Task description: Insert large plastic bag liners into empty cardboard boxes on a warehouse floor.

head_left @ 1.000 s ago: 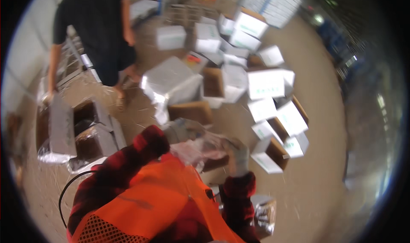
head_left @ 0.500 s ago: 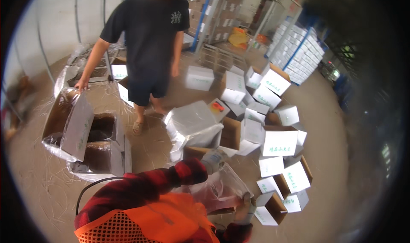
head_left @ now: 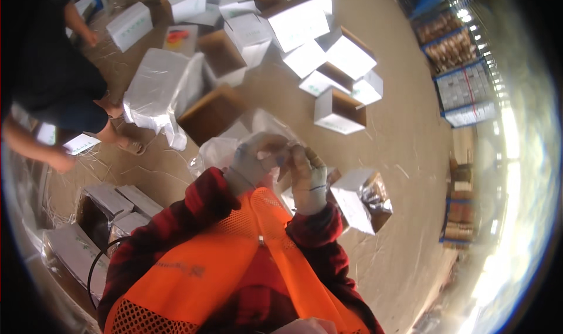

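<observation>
In front of my chest, my left hand (head_left: 255, 158) and my right hand (head_left: 308, 181) meet, both in pale work gloves with red-and-black plaid sleeves behind them. The fingers of each are pinched together at the edge of a crumpled clear plastic bag (head_left: 267, 124); the exact grip is partly blurred. More thin plastic (head_left: 212, 153) bunches beside my left hand. Just beyond, an open cardboard box (head_left: 212, 114) shows its brown inside. Close to my right hand stands a white carton (head_left: 355, 199) with clear film sticking out of its opening.
Several white cartons (head_left: 299, 23) lie piled ahead. A plastic-wrapped white box (head_left: 155, 87) stands left of them, near a person in dark clothes (head_left: 56, 70). Lined boxes (head_left: 76, 249) sit at lower left, by a black cable (head_left: 94, 269). Loaded racks (head_left: 466, 87) line the right side.
My view has swung to the right. My hands, earlier apart over the spread plastic bag, have come together in front of my chest. The other person now appears at the left edge.
</observation>
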Action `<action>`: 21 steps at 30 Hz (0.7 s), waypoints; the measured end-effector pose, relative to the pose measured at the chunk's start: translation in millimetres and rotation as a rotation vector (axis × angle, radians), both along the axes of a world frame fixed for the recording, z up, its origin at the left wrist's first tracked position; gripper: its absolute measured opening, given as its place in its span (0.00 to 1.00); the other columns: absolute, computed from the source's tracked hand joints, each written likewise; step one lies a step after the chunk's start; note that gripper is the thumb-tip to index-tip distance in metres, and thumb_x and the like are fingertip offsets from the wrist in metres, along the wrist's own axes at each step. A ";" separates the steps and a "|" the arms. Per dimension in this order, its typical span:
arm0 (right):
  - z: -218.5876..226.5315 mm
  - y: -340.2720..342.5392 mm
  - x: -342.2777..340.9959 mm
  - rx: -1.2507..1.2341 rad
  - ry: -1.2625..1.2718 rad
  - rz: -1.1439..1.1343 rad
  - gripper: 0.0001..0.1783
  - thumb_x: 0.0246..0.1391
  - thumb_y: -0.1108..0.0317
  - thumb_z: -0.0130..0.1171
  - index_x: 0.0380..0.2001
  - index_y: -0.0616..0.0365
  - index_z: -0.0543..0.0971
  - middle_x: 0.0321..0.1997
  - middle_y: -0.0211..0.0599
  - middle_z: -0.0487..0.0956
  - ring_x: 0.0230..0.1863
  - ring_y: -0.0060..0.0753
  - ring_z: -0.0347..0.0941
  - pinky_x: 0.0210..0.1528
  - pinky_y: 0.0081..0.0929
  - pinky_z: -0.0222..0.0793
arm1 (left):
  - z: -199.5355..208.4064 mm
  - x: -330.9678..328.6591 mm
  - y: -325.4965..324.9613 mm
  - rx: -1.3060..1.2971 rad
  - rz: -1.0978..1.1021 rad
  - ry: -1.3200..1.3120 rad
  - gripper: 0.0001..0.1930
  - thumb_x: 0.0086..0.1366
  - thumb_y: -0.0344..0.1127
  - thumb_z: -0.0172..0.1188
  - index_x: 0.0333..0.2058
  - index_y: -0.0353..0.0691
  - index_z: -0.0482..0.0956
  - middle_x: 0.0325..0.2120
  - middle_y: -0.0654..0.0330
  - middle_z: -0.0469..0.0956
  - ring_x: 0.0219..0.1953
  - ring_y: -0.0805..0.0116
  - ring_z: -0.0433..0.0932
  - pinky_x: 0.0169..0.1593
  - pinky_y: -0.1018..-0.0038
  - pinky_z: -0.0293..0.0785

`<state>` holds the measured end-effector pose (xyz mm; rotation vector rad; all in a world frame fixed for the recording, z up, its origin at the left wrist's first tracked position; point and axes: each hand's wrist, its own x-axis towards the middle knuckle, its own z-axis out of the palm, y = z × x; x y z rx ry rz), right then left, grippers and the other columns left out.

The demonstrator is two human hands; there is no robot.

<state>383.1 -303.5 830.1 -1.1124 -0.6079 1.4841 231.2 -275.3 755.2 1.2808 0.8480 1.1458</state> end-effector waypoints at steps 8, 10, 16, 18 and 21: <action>-48.7 2.7 38.2 -0.030 -0.098 -0.011 0.15 0.67 0.60 0.69 0.42 0.62 0.80 0.36 0.33 0.83 0.37 0.23 0.78 0.44 0.22 0.74 | -30.5 25.4 19.7 -0.154 -0.237 -0.081 0.12 0.76 0.33 0.62 0.53 0.34 0.79 0.42 0.61 0.84 0.47 0.72 0.83 0.55 0.73 0.78; -56.4 2.9 43.8 0.007 -0.042 0.008 0.17 0.66 0.57 0.71 0.40 0.61 0.80 0.35 0.32 0.83 0.37 0.22 0.78 0.44 0.22 0.73 | -48.6 27.9 24.0 -0.247 -0.278 -0.191 0.13 0.73 0.34 0.64 0.51 0.34 0.82 0.40 0.61 0.84 0.44 0.72 0.83 0.52 0.73 0.78; -65.8 10.1 59.4 0.001 -0.010 0.015 0.22 0.65 0.50 0.70 0.42 0.60 0.81 0.36 0.32 0.83 0.38 0.23 0.78 0.45 0.24 0.73 | -50.9 40.1 29.2 -0.234 -0.263 -0.231 0.10 0.77 0.34 0.61 0.49 0.34 0.82 0.38 0.64 0.83 0.41 0.74 0.80 0.51 0.74 0.77; -56.4 10.3 61.8 -0.032 -0.044 -0.014 0.22 0.66 0.51 0.69 0.45 0.61 0.81 0.37 0.32 0.83 0.39 0.23 0.78 0.46 0.25 0.74 | -52.6 43.3 28.9 -0.209 -0.214 -0.187 0.10 0.77 0.34 0.61 0.49 0.34 0.82 0.38 0.64 0.83 0.41 0.75 0.79 0.51 0.75 0.76; -57.1 9.8 63.7 0.009 -0.081 -0.064 0.20 0.68 0.56 0.68 0.48 0.63 0.82 0.39 0.33 0.84 0.41 0.24 0.79 0.47 0.25 0.75 | -49.3 49.0 25.5 -0.229 -0.176 -0.139 0.10 0.77 0.34 0.61 0.50 0.34 0.82 0.41 0.64 0.83 0.42 0.76 0.79 0.51 0.76 0.76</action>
